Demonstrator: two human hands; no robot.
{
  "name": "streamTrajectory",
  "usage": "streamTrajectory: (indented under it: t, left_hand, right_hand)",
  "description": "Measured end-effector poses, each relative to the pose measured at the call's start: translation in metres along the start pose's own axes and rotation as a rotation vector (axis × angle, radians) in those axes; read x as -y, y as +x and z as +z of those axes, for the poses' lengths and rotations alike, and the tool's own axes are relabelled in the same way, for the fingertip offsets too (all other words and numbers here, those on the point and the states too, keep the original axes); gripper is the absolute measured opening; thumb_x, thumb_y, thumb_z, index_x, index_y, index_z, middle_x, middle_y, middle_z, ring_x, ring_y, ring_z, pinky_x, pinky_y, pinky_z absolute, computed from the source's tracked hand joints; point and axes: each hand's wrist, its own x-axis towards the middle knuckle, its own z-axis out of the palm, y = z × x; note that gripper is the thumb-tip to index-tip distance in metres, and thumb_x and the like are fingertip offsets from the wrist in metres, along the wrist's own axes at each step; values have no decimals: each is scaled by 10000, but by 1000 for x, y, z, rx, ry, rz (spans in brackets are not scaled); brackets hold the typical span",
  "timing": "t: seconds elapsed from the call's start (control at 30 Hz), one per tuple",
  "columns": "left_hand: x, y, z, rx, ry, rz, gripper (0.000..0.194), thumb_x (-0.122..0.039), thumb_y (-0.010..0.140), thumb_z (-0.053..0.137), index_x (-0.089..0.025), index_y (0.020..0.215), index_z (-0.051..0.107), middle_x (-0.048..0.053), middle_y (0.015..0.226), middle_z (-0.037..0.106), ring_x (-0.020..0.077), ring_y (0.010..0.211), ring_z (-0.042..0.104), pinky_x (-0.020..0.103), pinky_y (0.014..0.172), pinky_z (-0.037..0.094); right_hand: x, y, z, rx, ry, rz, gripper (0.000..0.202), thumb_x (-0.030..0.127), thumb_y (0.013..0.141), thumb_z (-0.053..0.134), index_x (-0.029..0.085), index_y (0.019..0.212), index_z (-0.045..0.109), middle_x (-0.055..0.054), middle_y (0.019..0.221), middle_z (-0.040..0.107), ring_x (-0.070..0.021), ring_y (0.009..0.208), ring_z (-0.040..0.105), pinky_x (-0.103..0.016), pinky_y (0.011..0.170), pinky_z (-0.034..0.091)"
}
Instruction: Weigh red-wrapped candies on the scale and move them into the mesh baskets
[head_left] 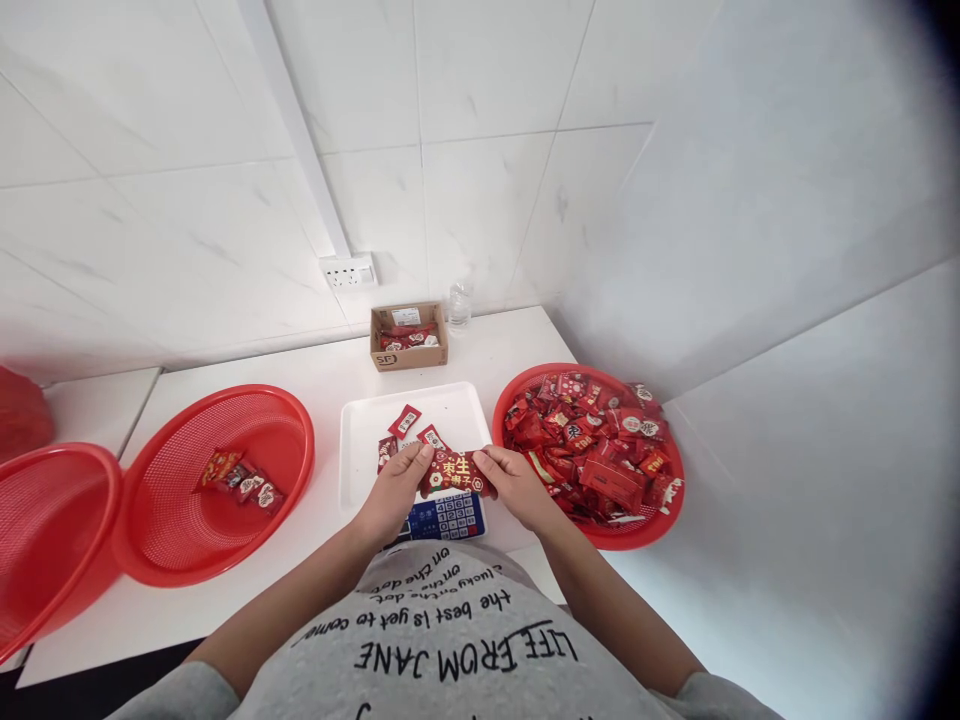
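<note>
Between my two hands a red snack packet [457, 472] with gold lettering is stretched out flat, printed side up. My left hand [401, 478] pinches its left end and my right hand [517, 484] pinches its right end. Below the packet is a digital scale's blue keypad [454, 515], partly hidden by the packet and my left hand. Just beyond my hands lies the scale's white tray [360, 425], holding several small red packets [405, 421], some of them partly covered by my hands.
To the right stands a red basket [517, 383] heaped with red packets. On the left, another red basket [161, 470] holds a few packets, beside a third basket [45, 530]. A cardboard box [411, 357] with packets and a clear plastic container [460, 305] sit near the wall.
</note>
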Motion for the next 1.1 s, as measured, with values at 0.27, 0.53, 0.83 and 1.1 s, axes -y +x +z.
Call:
streamTrajectory:
  t: [0.27, 0.53, 0.83, 1.1]
  left_hand:
    - [-1, 0, 0, -3, -32, -58, 390, -545, 777, 515, -186, 635, 462, -56, 565, 414, 88, 507, 368, 206, 485, 317]
    - [-1, -5, -2, 199, -37, -242, 401, -574, 761, 519, -173, 783, 539, -10, 659, 566, 124, 593, 530, 254, 565, 417]
    - [2, 1, -5, 167, 161, -92, 354, -514, 746, 567, -161, 772, 543, -22, 635, 547, 109, 584, 501, 257, 597, 414]
    - [18, -1, -12, 221, 384, -91, 318, -425, 784, 528, -183, 990, 544, 33, 843, 603, 176, 770, 575, 314, 669, 473]
  right_hand:
    - [6, -1, 0, 5, -16, 10, 406, 511, 832, 415, 196, 576, 419, 49, 521, 423, -87, 492, 389, -225, 488, 300]
    - [2, 1, -1, -12, -19, 14, 404, 512, 836, 411, 195, 586, 422, 46, 531, 429, -89, 501, 392, -229, 496, 316]
    - [-3, 1, 1, 106, 90, 34, 340, 470, 765, 544, 177, 938, 537, -3, 784, 571, -111, 662, 524, -245, 584, 429]
    - [-14, 3, -6, -11, -157, -89, 221, 299, 778, 535, 176, 948, 604, -58, 959, 654, -168, 895, 586, -322, 827, 440]
